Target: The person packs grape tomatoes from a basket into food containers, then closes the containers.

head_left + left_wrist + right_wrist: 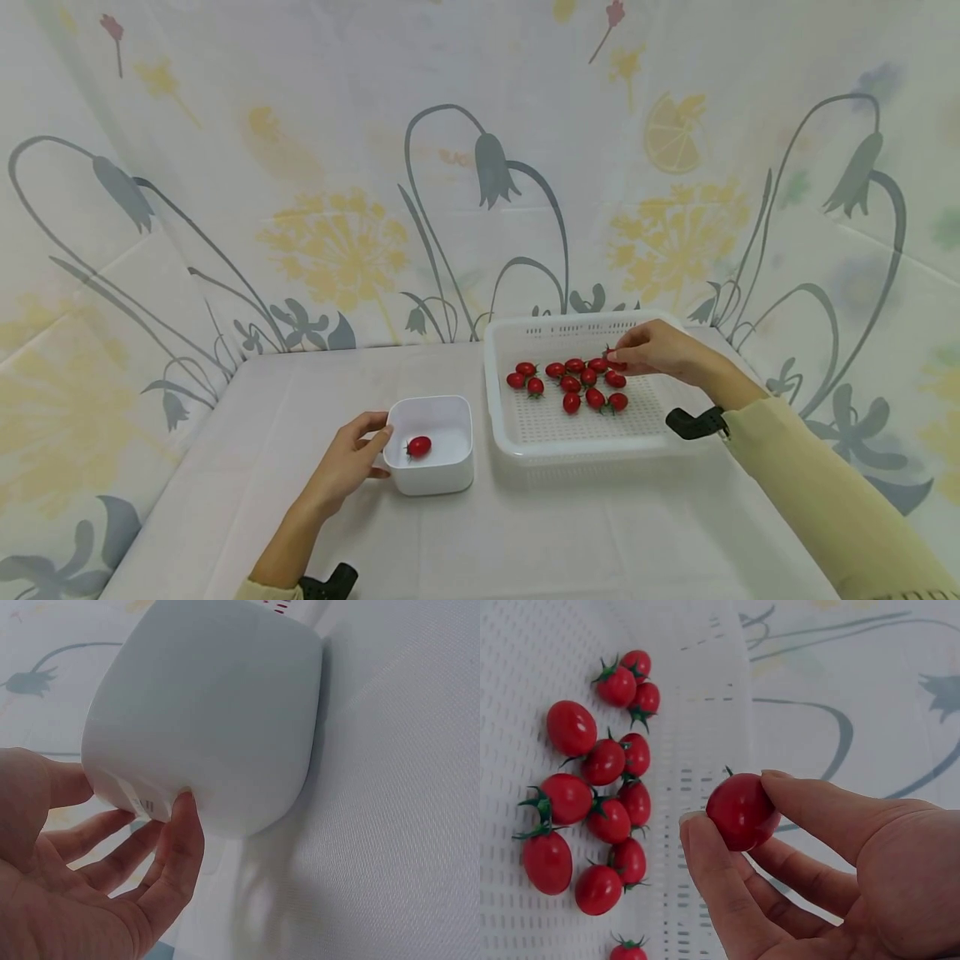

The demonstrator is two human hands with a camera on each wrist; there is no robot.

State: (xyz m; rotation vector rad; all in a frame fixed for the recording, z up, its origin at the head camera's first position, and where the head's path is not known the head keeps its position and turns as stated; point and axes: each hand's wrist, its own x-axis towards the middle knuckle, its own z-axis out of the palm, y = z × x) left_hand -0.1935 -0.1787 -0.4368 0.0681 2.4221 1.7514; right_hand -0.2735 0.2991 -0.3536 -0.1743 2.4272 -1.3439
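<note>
A small white square box (431,479) stands on the table, one cherry tomato (419,447) lying inside it. My left hand (352,458) holds the box at its left side, with fingertips touching the outer wall in the left wrist view. Over the right part of a white perforated basket (525,450), my right hand (660,350) pinches a red cherry tomato (742,812) between thumb and fingers. Several more cherry tomatoes (571,729) with green stems lie in the basket below and beside that hand.
A white cloth covers the table (300,383). Behind it rises a curtain (480,250) printed with grey and yellow flowers. The basket stands to the right of the box, with a narrow gap between them.
</note>
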